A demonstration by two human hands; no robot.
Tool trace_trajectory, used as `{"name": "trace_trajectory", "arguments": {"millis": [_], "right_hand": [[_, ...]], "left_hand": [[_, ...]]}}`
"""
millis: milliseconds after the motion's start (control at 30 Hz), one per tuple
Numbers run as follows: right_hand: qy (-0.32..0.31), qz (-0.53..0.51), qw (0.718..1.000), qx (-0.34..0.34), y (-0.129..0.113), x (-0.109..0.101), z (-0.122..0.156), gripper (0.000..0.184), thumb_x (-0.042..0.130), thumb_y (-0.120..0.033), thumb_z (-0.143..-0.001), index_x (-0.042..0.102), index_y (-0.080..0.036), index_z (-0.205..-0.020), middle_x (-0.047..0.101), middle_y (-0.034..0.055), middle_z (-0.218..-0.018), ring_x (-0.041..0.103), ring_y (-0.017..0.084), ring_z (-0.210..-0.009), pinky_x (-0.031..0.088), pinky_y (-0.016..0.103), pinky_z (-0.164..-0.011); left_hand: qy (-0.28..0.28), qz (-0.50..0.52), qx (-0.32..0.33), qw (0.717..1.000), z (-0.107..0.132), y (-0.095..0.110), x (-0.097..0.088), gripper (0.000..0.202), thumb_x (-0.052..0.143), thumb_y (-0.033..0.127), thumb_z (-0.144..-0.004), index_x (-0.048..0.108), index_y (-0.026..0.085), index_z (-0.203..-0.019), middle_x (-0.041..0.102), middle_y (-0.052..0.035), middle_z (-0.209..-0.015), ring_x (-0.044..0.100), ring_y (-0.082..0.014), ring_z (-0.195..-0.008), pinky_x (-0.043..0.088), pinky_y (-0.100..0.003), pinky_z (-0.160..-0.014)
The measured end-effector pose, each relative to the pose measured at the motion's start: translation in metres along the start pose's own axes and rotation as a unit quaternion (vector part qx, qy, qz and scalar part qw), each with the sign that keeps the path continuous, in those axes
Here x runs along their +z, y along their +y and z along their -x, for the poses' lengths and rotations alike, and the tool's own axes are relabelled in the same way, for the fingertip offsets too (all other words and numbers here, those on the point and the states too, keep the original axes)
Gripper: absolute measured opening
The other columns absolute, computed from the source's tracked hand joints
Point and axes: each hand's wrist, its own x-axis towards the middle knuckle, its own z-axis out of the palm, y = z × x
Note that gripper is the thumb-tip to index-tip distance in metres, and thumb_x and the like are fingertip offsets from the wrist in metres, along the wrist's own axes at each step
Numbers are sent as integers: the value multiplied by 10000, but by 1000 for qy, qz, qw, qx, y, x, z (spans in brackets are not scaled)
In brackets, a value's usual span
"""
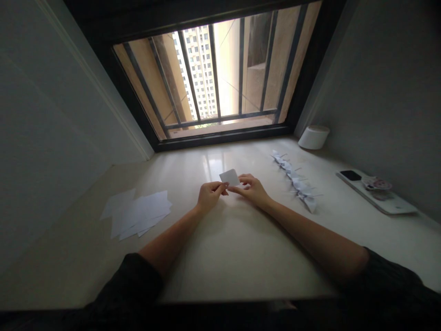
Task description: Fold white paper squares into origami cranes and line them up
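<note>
A small folded piece of white paper stands above the pale table, held between both hands. My left hand pinches its lower left edge with fingers closed. My right hand grips its lower right edge, fingers curled around it. Both forearms reach in from the bottom, sleeves dark.
A loose stack of white sheets lies at the left. A row of several folded paper figures runs along the right. A white phone and a white round container sit at the far right. A barred window lies beyond.
</note>
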Motion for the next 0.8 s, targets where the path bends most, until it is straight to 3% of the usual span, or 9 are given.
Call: {"name": "trace_trajectory", "arguments": {"millis": [267,433,667,800], "right_hand": [[4,2,1000,16,1,-1,1,283,700,-520,-667,731,-248,-738,684,54,-820,564,216,-848,430,295,-617],[-8,-21,999,46,-3,-2,0,297,710,-526,-646,733,-236,-707,682,44,-766,574,204,-786,413,289,-616],[-17,-69,996,50,-9,-2,-2,294,707,-516,-655,734,-224,-684,676,40,-752,588,198,-785,439,316,-707],[-52,-119,990,64,-6,-4,-2,337,650,-539,-707,746,-221,-758,677,64,-837,592,217,-853,468,299,-624]], "left_hand": [[-14,-32,17,999,2,4,-1,453,508,499,-823,676,145,-595,666,-46,-601,567,-125,-557,424,-228,-576],[5,-37,17,999,2,5,0,444,513,504,-817,676,151,-602,665,-37,-592,558,-121,-536,416,-229,-559],[8,19,3,1000,0,-1,1,417,545,505,-796,673,142,-636,657,-41,-598,572,-125,-555,420,-228,-559],[16,32,-5,999,-1,-6,0,443,535,524,-794,658,140,-609,641,-42,-584,557,-122,-553,414,-231,-557]]}}
